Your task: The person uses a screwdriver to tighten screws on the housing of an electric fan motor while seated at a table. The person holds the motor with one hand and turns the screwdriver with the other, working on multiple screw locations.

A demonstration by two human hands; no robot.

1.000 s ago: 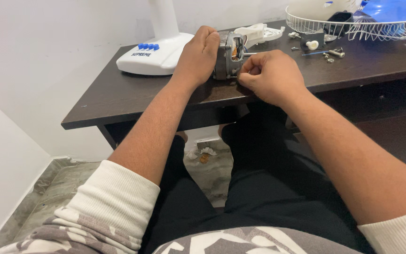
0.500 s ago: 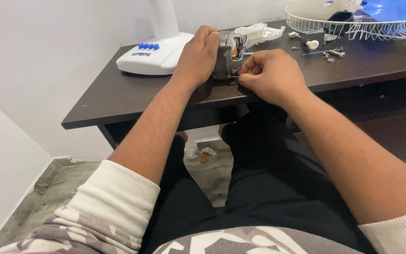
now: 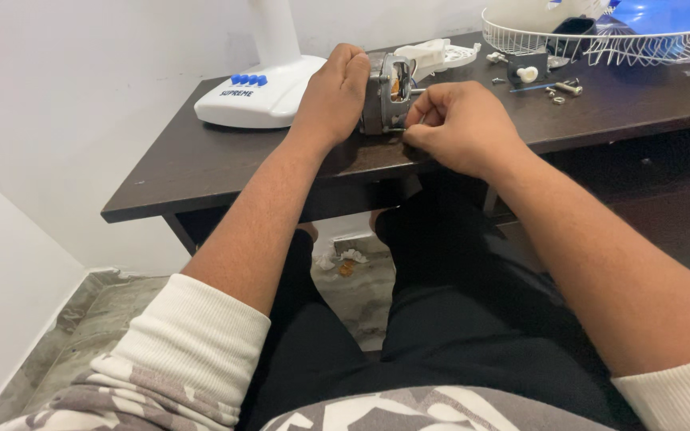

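Motor [image 3: 389, 100] on table [image 3: 201, 160] | left hand [image 3: 333, 92] — fingers wrapped around it | right hand [image 3: 461, 128] — fingers pinched shut at its base

dark table [image 3: 201, 160] bears white fan base [image 3: 261, 96], motor [image 3: 385, 100], wire guard [image 3: 600, 44], screws [image 3: 565, 89].

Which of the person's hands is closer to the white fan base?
The left hand. It sits right beside the fan base, gripping the motor; the right hand is on the motor's far side.
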